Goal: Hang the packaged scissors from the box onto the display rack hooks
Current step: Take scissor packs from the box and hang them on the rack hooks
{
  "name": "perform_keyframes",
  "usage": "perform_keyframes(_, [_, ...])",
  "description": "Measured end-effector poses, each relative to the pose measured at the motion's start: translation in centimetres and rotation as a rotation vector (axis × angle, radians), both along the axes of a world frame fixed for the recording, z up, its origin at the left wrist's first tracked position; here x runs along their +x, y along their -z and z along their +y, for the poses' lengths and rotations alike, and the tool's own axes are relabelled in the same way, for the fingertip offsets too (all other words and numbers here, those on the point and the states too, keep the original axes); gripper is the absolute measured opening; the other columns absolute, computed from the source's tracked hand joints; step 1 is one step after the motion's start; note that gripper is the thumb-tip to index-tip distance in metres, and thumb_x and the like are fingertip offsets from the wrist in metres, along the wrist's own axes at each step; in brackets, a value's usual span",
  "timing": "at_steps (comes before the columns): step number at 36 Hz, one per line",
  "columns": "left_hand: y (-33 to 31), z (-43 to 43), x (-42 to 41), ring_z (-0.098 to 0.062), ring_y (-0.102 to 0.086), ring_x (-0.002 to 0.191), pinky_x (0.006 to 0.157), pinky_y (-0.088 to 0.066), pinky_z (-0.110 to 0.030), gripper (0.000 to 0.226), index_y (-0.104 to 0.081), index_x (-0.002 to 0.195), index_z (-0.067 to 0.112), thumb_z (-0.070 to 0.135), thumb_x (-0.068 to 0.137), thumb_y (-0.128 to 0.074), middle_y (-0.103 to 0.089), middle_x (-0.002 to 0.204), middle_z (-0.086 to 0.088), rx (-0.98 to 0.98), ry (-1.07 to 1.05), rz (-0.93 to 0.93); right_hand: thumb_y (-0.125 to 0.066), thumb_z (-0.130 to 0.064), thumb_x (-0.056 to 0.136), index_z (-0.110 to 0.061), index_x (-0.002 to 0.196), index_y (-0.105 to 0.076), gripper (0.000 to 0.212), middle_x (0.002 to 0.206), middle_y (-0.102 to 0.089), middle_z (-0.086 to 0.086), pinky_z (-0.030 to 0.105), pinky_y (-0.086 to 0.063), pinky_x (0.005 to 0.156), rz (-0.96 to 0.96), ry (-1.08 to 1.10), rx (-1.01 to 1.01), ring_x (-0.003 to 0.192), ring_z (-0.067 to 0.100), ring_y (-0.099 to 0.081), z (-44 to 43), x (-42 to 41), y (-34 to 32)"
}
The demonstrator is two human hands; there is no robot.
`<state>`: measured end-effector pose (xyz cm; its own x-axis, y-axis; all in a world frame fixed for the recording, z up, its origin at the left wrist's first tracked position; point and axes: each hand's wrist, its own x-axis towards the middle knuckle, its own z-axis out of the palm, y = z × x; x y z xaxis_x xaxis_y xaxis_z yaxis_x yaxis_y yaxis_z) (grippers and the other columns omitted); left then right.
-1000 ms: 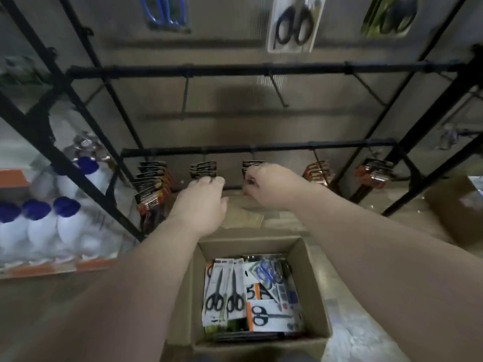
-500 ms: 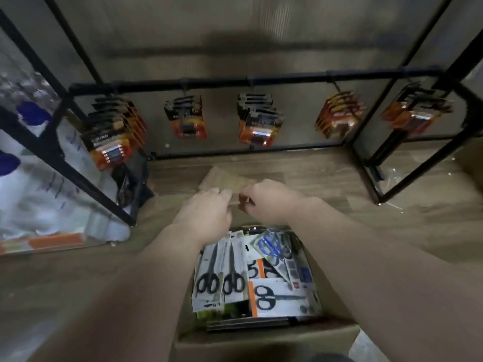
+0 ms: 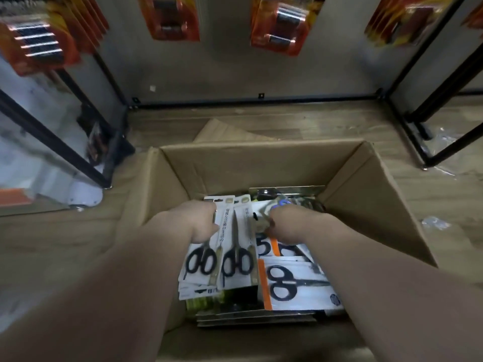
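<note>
An open cardboard box (image 3: 261, 158) stands on the floor below me, filled with several packaged scissors. My left hand (image 3: 201, 220) is inside it, thumb and fingers closed on the upper part of a white pack with black-handled scissors (image 3: 201, 262). A matching pack (image 3: 237, 259) lies beside it. My right hand (image 3: 287, 226) rests curled on the packs at the box's right, over a blue-handled pair; its fingers are hidden. An orange-edged pack (image 3: 295, 286) lies below that hand. The rack's bottom bar (image 3: 256, 101) runs behind the box.
Orange blister packs (image 3: 279, 24) hang from the rack's lowest hooks along the top edge of the view. Black rack legs (image 3: 431, 82) stand at the right, and another black frame (image 3: 52, 142) with white bottles stands at the left. A box flap (image 3: 230, 131) lies on the wooden floor.
My view dropped from the rack hooks down to the box. Both hands came down from the hooks into the box and now lie on the scissors packs.
</note>
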<state>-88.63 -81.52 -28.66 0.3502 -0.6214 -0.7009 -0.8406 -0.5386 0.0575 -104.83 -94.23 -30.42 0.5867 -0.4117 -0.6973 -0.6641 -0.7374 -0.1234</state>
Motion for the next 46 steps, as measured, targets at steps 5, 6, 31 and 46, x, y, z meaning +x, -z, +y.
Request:
perform_keyframes(5, [2.1,0.6,-0.3,-0.029,-0.044,0.136,0.107,-0.041,-0.035,0.056,-0.032,0.152,0.016,0.038,0.103,-0.048,-0.041,0.153,-0.01,0.017,-0.045,0.04,-0.048,-0.032,0.099,-0.013,0.088,-0.058,0.024,0.079,-0.051,0.001,0.028,-0.037,0.062,0.019,0.015,0.086,0.079,0.024,-0.053,1.2,0.4,1.5])
perform_keyframes(6, [2.4,0.7,-0.4,-0.03,-0.044,0.135,0.107,-0.041,-0.035,0.057,-0.031,0.152,0.015,0.038,0.103,-0.048,-0.041,0.153,-0.011,0.024,-0.048,0.046,-0.049,-0.033,0.098,-0.012,0.093,-0.062,0.026,0.083,-0.055,0.003,0.028,-0.037,0.06,0.021,0.018,0.098,0.079,0.024,-0.054,1.3,0.5,1.6])
perform_keyframes(31, [4.2,0.4,-1.1,-0.024,-0.041,0.14,0.107,-0.036,-0.031,0.083,0.001,0.16,0.024,0.046,0.1,-0.052,-0.033,0.16,-0.005,0.076,-0.247,0.22,-0.05,-0.025,0.096,-0.007,0.073,-0.058,0.03,0.07,-0.064,0.014,0.045,-0.062,0.072,-0.168,0.451,0.322,0.074,0.036,-0.072,2.5,3.0,1.7])
perform_keyframes(46, [4.8,-0.3,-0.4,-0.018,-0.061,0.11,0.1,-0.049,-0.036,0.06,-0.049,0.138,0.024,0.032,0.085,-0.076,-0.065,0.125,0.001,-0.183,-0.386,0.418,-0.053,-0.04,0.098,-0.011,0.095,-0.062,0.03,0.098,-0.068,0.014,0.039,-0.058,0.081,-0.327,0.792,0.555,0.092,0.032,-0.068,3.0,5.4,3.3])
